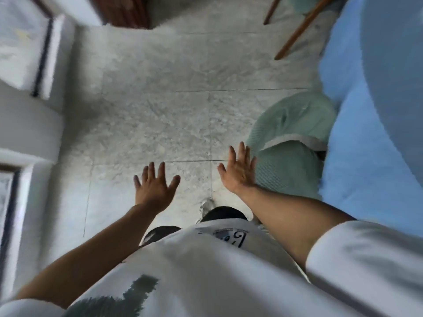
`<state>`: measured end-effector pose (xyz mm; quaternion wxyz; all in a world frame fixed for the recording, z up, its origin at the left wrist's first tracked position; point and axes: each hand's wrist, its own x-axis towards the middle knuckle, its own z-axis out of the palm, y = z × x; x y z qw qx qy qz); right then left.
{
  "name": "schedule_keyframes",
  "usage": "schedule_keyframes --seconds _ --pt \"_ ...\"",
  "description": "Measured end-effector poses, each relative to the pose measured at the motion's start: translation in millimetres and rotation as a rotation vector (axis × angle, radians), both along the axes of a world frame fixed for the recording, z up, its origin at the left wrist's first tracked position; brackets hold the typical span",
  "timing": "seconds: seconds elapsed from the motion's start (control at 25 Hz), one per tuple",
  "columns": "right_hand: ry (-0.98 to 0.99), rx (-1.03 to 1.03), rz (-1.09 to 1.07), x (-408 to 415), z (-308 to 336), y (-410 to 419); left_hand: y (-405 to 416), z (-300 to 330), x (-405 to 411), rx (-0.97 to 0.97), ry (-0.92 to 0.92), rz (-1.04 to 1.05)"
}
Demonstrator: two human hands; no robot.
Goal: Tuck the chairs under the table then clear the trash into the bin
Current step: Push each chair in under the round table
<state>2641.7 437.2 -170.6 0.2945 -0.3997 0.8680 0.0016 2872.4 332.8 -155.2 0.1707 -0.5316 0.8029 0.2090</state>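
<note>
Now I see both hands spread wide and empty: right hand [239, 171] just beside the green chair [288, 161], left hand [153, 187] farther from it, over the floor [160, 110].

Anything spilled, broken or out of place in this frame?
Nothing spilled or damaged shows. The green chair stands beside the blue-covered table, seemingly not yet tucked under. Both the left hand and the right hand are open and empty. The frame is motion-blurred.
</note>
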Motion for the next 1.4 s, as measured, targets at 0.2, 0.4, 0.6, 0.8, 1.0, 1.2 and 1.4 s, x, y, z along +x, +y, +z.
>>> schedule_keyframes --seconds 0.2,0.4,0.6,0.8,1.0,1.2,1.4 --pt "0.021 -0.05 -0.383 -61.7 8.0 -35.2 -106.6 1.7 -123.4 -0.009 -0.002 -0.385" --pt "0.011 -0.032 -0.736 -99.3 0.6 -63.7 -159.8 -1.1 -248.4 0.052 0.053 -0.775" --pt "0.03 -0.048 -1.129 -124.6 12.2 -99.9 -212.3 9.0 -351.9 0.031 0.067 -1.213" --pt "-0.013 -0.096 -1.394 -146.6 13.4 -133.3 -222.8 14.2 -449.9 -0.045 0.056 -1.59" --pt "-0.062 -0.192 -1.58 -181.9 -9.8 -146.9 -178.3 4.1 -533.8 -0.098 0.017 -1.876" --pt "-0.166 -0.298 -1.766 -204.0 -20.1 -160.1 -116.6 0.5 -592.5 -0.131 0.075 -2.358" --pt "-0.11 -0.283 -1.9 -210.5 -17.7 -170.6 -63.4 -14.7 -658.4 -0.041 -0.176 -2.944"
